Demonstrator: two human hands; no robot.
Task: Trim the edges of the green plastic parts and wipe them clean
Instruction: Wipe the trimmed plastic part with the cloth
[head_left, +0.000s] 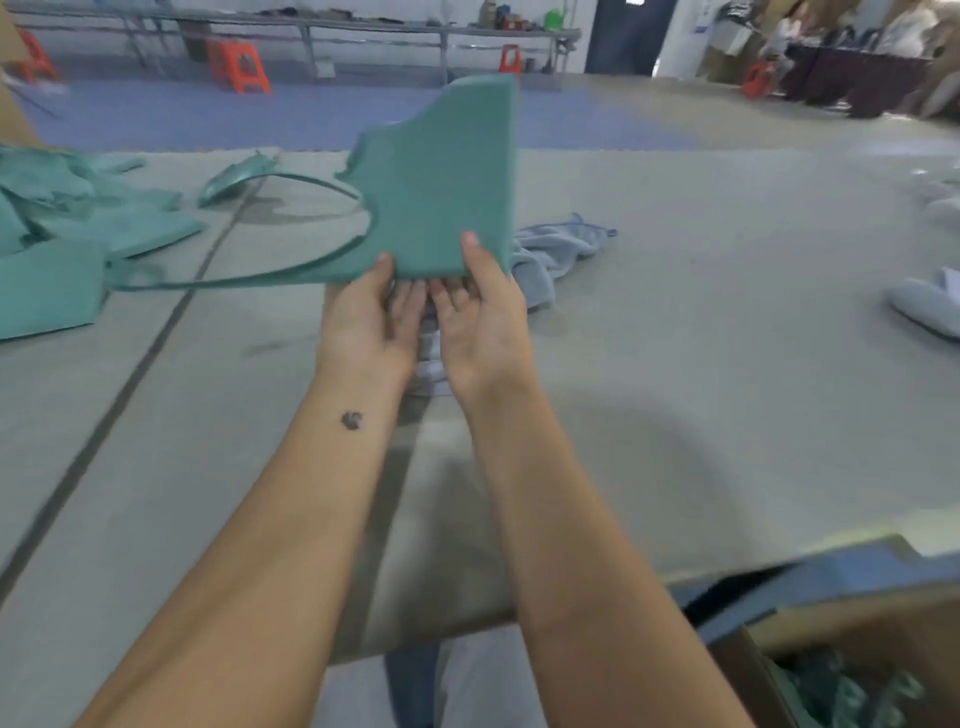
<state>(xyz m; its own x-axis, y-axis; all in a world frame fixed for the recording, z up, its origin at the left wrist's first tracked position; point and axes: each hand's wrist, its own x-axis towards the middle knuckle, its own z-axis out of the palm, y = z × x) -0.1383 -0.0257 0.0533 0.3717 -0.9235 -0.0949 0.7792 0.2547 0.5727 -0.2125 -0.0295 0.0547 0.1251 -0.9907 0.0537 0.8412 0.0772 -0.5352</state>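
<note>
Both hands hold one flat green plastic part (441, 192) up off the grey counter (675, 322), roughly upright, long axis running up and away from the person. Left hand (366, 325) pinches the bottom left corner, thumb on the near face, fingers behind. Right hand (480, 322) pinches the bottom right corner the same way, thumb pressed on the near face. Hands sit close together under the part's lower edge, palms facing up; neither is clearly nearer.

A thin green trimmed-edge strip (260, 273) hangs off the part's left side and loops out left, low over the counter (looks partly attached at the lower left corner, blurred, cannot be sure). So the loose edge lies on the left-hand side; judging by that, the left hand is better placed to pull it free while the right steadies the part.

Crumpled pale blue wiping cloth (558, 254) lies on the counter just behind and right of the hands, near the right hand. Pile of other green plastic parts (62, 244) sits far left. No cutting tool visible.
</note>
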